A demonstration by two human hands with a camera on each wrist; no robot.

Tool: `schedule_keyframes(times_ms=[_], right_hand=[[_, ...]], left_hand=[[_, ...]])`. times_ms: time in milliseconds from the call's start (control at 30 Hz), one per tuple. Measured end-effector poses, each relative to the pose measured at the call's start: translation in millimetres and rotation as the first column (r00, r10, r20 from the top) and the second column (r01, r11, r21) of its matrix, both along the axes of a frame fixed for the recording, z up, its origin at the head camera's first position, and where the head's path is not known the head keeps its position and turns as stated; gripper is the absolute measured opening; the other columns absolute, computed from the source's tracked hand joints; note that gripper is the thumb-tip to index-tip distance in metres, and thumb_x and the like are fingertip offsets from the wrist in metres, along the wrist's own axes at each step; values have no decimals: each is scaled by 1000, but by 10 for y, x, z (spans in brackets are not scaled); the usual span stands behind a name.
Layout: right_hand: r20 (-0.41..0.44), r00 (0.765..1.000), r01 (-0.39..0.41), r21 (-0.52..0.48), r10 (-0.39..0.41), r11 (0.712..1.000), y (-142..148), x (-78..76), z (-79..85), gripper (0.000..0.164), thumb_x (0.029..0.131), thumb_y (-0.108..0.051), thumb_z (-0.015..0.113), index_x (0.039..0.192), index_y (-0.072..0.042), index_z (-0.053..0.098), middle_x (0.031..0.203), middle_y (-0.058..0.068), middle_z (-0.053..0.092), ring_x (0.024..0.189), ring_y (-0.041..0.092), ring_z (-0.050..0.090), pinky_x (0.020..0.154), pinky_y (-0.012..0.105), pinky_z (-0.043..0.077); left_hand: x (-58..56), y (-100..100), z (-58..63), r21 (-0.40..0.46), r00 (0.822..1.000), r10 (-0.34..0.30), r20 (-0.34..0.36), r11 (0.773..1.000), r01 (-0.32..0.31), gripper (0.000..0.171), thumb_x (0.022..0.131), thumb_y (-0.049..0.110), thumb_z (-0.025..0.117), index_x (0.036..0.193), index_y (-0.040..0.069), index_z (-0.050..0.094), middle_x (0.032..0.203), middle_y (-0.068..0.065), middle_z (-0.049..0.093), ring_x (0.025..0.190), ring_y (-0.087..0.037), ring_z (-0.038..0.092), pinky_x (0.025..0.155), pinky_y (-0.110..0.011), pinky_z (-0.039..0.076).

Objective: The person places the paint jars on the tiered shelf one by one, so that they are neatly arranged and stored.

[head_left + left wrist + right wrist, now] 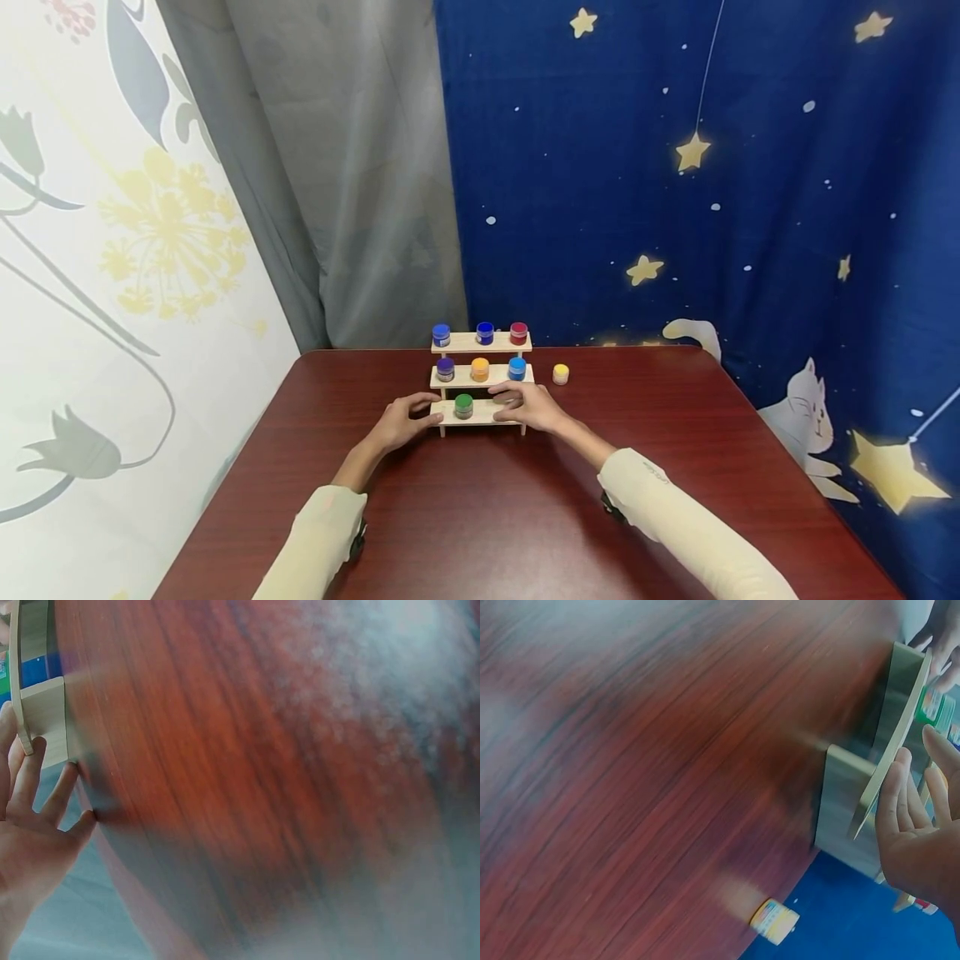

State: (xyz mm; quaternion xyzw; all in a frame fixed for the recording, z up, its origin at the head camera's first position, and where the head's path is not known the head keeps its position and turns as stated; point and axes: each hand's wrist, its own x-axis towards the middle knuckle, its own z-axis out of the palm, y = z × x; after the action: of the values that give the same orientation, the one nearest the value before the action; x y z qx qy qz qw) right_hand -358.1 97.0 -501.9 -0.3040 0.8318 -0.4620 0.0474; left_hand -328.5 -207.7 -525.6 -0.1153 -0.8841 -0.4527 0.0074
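A three-tier pale wooden display stand (487, 413) holds small lidded paint jars. On its bottom shelf sits one green-lidded jar (464, 406). My left hand (403, 422) is at the left end of that shelf, thumb toward the front and fingers toward the back; in the left wrist view its fairly straight fingertips are right at the board's end. Over the shelf's right end is my right hand (529, 406), thumb and fingers apart with nothing seen between them. In the right wrist view, its fingertips overlap the board edge (892, 761).
The middle shelf carries purple (446, 369), orange (480, 369) and light-blue (517, 369) jars. Above stand two blue jars (485, 333) and a red one (518, 333). A yellow jar (561, 374) stands on the dark red table (480, 517), right of the stand. Curtains hang behind.
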Motion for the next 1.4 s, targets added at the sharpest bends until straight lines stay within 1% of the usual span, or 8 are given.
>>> schedule_keyframes(times_ms=[133, 367, 567, 700, 900, 1133, 1267, 1400], right_hand=[[6, 1000, 18, 11, -19, 1000, 117, 3, 5, 46, 88, -7, 84, 130, 2, 68, 118, 20, 75, 103, 27, 76, 88, 35, 60], [-12, 1000, 11, -18, -12, 1000, 323, 11, 28, 44, 88, -4, 83, 128, 6, 67, 117, 22, 74, 104, 33, 75, 85, 32, 60], [8, 1000, 19, -49, -19, 999, 485, -7, 26, 40, 90, -3, 81, 127, 6, 69, 113, 23, 75, 103, 37, 74, 84, 28, 60], [11, 999, 39, -21, -39, 999, 579, -37, 31, 38, 91, -7, 81, 126, 4, 70, 114, 21, 75, 104, 35, 74, 83, 28, 60], [-45, 995, 95, 18, -94, 995, 726, -91, 4, 33, 90, -9, 83, 118, 6, 72, 109, 19, 77, 98, 32, 76, 82, 30, 60], [-32, 979, 200, 28, -199, 979, 867, -169, -6, 34, 89, -5, 82, 120, 6, 72, 109, 19, 76, 95, 30, 76, 84, 36, 61], [-12, 969, 248, 6, -248, 969, 952, -235, -38, 37, 89, -4, 83, 122, 5, 71, 112, 20, 76, 95, 29, 76, 82, 32, 61], [-8, 966, 259, -32, -259, 965, 1040, -285, -77, 37, 89, -1, 81, 123, 7, 70, 114, 26, 74, 96, 33, 76, 75, 24, 59]], left_hand=[[-2, -1, -1, 1, 1000, 2, 0, 1000, -2, 35, 96, 21, 78, 129, 11, 71, 134, -18, 68, 133, -35, 58, 107, -53, 47], [-4, 1, -12, 9, 1000, 2, 0, 1000, -2, 35, 96, 22, 78, 129, 11, 71, 133, -19, 68, 133, -35, 58, 107, -53, 47], [-3, -1, -15, 18, 1000, -1, 8, 1000, 1, 35, 96, 21, 78, 129, 10, 71, 134, -19, 68, 133, -35, 59, 106, -53, 49], [-8, -3, -19, 20, 1000, 2, 7, 1000, -2, 35, 96, 20, 78, 129, 9, 71, 133, -19, 68, 132, -36, 60, 105, -53, 49], [-4, 0, -15, 12, 1000, 9, 9, 1000, -9, 35, 95, 21, 79, 128, 10, 71, 132, -18, 69, 132, -34, 59, 106, -53, 48], [0, -15, -29, -3, 999, 23, 25, 1000, -22, 36, 95, 22, 79, 129, 13, 71, 133, -17, 69, 133, -33, 59, 106, -51, 49], [1, -15, -29, -1, 1000, 18, 9, 1000, -18, 36, 95, 22, 79, 129, 12, 72, 132, -17, 69, 132, -33, 59, 105, -51, 50], [-3, -6, -23, 11, 1000, 9, -4, 1000, -9, 35, 95, 22, 79, 128, 13, 72, 132, -17, 69, 133, -34, 59, 106, -52, 48]])
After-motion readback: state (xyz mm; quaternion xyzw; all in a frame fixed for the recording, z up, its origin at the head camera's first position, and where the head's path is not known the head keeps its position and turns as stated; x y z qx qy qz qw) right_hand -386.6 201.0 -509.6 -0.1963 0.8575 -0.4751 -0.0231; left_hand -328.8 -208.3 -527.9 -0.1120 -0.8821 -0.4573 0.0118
